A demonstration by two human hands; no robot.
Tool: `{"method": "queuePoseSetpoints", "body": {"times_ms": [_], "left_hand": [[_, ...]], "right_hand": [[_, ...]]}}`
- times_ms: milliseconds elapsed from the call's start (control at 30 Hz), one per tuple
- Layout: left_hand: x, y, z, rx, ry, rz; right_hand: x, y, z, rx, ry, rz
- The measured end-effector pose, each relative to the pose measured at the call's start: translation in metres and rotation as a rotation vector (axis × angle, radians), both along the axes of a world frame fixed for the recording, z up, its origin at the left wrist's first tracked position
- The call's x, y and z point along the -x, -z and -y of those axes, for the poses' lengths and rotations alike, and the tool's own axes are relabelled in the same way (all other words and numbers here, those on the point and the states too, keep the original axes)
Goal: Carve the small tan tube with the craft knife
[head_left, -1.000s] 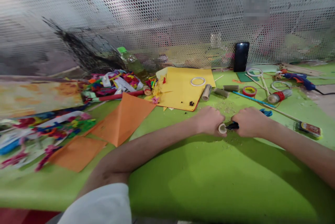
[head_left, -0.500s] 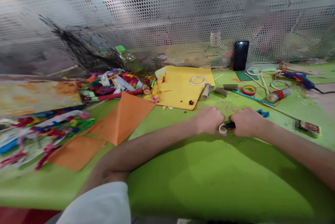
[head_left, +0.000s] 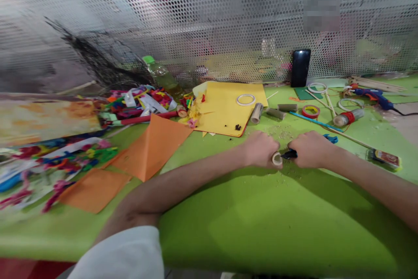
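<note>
My left hand is closed around a short hollow tube of wood or bamboo, its pale round end turned toward me. Closed in my right hand are dark-jawed pliers, whose blue handle end shows behind the hand. The jaws point left at the tube's rim; whether they touch it I cannot tell. Pale chips lie scattered around both hands on the green tabletop. Beyond my left hand are similar short tubes.
A yellow sheet bears a white tape ring. Orange paper and a colourful scrap pile lie left. A dark phone leans on the mesh. At right are a blue glue gun, a small labelled box and red tape.
The pliers in my right hand went left to the tube's rim, then drew back slightly to the right. My left hand keeps holding the tube in nearly the same place.
</note>
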State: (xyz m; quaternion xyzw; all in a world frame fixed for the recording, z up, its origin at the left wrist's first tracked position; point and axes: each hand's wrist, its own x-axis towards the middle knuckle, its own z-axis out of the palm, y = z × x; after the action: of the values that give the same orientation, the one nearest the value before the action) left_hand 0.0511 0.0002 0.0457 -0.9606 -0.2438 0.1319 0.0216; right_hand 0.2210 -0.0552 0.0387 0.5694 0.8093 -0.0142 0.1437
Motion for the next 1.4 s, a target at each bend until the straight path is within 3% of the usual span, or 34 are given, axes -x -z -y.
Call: {"method": "queuePoseSetpoints", "body": {"times_ms": [333,633,1400], "left_hand": [[-0.001,0.002,0.001,-0.059,0.027,-0.003],[-0.001,0.003,-0.003,-0.019,0.030,0.031],[0.000,0.006,0.000,-0.054,0.015,0.032]], "right_hand": [[0.004,0.000,0.001,-0.009,0.025,-0.015],[0.009,0.000,-0.002,-0.028,0.052,0.012],[0.002,0.000,0.001,-0.042,-0.010,0.015]]}}
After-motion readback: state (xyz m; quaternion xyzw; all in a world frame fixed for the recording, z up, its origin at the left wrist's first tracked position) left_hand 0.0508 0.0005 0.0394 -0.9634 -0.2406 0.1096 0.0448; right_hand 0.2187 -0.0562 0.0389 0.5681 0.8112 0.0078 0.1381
